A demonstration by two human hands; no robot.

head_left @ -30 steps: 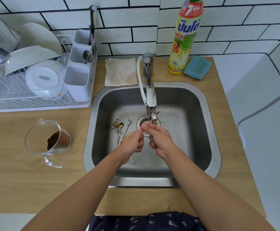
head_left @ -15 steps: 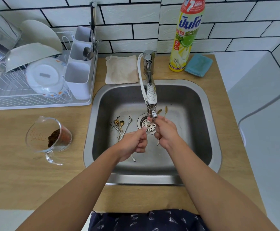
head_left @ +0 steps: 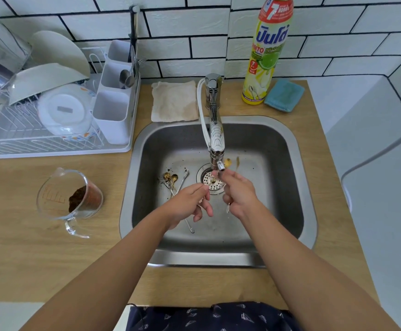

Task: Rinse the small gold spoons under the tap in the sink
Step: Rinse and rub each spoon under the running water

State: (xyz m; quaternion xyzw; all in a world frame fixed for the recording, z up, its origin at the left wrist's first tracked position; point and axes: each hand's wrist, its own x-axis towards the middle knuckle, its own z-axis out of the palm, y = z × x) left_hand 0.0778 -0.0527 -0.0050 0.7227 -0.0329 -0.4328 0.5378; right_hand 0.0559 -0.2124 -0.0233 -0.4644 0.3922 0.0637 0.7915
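The chrome tap spout [head_left: 215, 142] with its white hose [head_left: 202, 115] hangs over the middle of the stainless steel sink basin [head_left: 290, 187], splitting the approach from behind. Both hands crowd the space under the nozzle: left hand [head_left: 187, 204], right hand [head_left: 241, 194]. Loose small spoons [head_left: 172, 181] litter the basin floor left of the round drain strainer [head_left: 210, 181] (the right half lies bare). On the wooden desk [head_left: 15, 247], a clear glass measuring jug [head_left: 69, 201] stands left of the sink.

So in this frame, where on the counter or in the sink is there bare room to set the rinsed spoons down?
Bare wood lies in front of the measuring jug, between the dish rack and the sink rim, and right of the sink below the blue cloth. The sink's right half is bare steel. It is crowded around the drain, where both hands work beside the loose spoons.
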